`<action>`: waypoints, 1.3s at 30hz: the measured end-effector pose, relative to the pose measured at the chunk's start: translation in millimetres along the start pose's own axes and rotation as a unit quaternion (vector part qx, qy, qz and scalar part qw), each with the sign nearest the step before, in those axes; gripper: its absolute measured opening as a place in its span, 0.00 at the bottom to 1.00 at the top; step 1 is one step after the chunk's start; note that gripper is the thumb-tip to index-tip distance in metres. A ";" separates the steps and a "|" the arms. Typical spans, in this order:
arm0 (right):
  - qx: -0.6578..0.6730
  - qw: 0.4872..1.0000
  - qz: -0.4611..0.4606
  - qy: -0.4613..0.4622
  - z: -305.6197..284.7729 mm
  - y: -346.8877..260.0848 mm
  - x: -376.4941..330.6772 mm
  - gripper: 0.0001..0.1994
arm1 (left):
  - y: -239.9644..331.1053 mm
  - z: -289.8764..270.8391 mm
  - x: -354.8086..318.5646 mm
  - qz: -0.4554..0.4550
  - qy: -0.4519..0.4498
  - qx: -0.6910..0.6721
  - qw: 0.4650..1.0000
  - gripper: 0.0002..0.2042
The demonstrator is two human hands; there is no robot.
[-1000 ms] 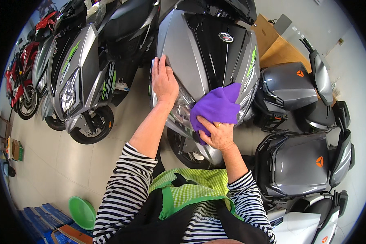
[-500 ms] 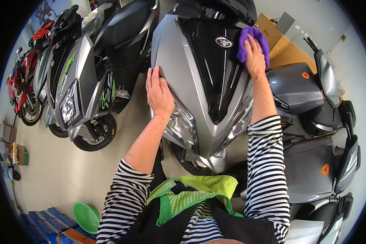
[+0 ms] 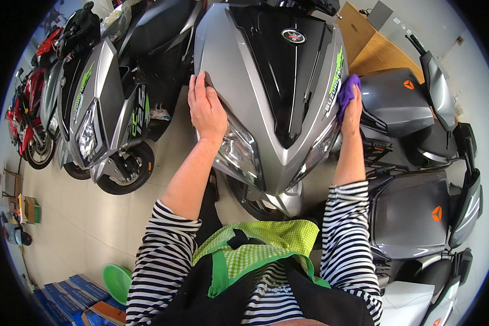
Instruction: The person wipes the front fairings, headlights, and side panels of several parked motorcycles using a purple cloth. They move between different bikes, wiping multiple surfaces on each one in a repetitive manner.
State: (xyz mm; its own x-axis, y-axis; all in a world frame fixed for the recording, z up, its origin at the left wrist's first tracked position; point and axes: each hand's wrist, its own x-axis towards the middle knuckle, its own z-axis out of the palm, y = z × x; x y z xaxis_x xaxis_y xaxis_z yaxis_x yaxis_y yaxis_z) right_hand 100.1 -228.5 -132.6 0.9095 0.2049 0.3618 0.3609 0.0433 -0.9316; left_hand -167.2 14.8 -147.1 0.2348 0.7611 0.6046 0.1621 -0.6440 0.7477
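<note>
A scooter with a silver-grey front (image 3: pixel 228 60) stands right before me. A glossy black panel (image 3: pixel 271 65) with a round badge runs down its middle, and a headlight sits low on either side. My left hand (image 3: pixel 207 111) rests on the left edge of this front, just above the left headlight (image 3: pixel 238 149), its fingers stretched out and nothing in it. At the right edge, beside the green-and-dark lettering, my right hand (image 3: pixel 353 111) holds a purple cloth (image 3: pixel 346 92) against the side of the bodywork. Part of the cloth is hidden behind the fingers.
Another silver scooter (image 3: pixel 100 89) stands to the left, with red motorbikes (image 3: pixel 32 117) beyond it. Grey scooters (image 3: pixel 410 212) line the right side. A wooden cabinet (image 3: pixel 386 49) is at the back right. Blue boxes (image 3: pixel 65 296) and a green basin (image 3: pixel 116 282) sit at lower left.
My right hand has slid the purple cloth off the black panel, down and over to the right side edge, uncovering the lettering. My left hand stays on the left edge. The view has shifted slightly.
</note>
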 end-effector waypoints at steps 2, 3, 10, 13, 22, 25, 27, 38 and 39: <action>0.032 0.999 0.005 0.023 -6.4 8.3 -34.7 0.38 | -0.4 0.4 0.2 -0.004 -0.002 0.003 1.000 0.20; 0.040 0.999 -0.005 0.019 -10.4 12.4 -54.3 0.37 | -0.5 0.5 0.5 -0.003 -0.001 0.005 1.000 0.20; 0.064 0.987 0.128 0.074 -14.6 30.8 -169.8 0.35 | -0.1 0.7 1.2 -0.013 -0.001 0.008 1.000 0.20; 0.057 0.981 0.161 0.087 -4.3 35.7 -214.2 0.36 | -0.5 0.9 1.4 -0.016 0.000 0.009 1.000 0.20; -0.158 0.985 0.053 0.039 14.2 23.1 -277.4 0.35 | 0.8 0.5 3.1 -0.024 -0.009 0.016 1.000 0.21; -0.245 0.968 0.019 0.040 14.6 9.8 -275.8 0.33 | 1.3 0.3 1.9 -0.027 -0.010 0.014 0.999 0.21; -0.297 0.950 -0.089 0.037 10.8 1.3 -254.0 0.32 | 1.0 0.3 1.5 -0.027 -0.011 0.016 0.999 0.21; -0.332 0.942 -0.053 0.003 4.5 -28.7 -57.5 0.32 | -1.3 2.2 2.2 -0.016 0.014 0.017 1.000 0.20; -0.342 0.938 -0.052 -0.003 3.2 -26.4 -54.9 0.32 | -1.0 1.9 1.9 -0.016 0.013 0.018 1.000 0.20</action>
State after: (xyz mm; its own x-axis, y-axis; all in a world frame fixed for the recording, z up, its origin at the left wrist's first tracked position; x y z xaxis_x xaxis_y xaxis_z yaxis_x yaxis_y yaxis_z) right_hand 40.0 -237.7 -128.0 0.8611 0.2402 0.4482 0.4984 -0.5731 -0.6505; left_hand -165.1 16.7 -147.2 0.2049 0.7825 0.5880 0.2039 -0.6217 0.7562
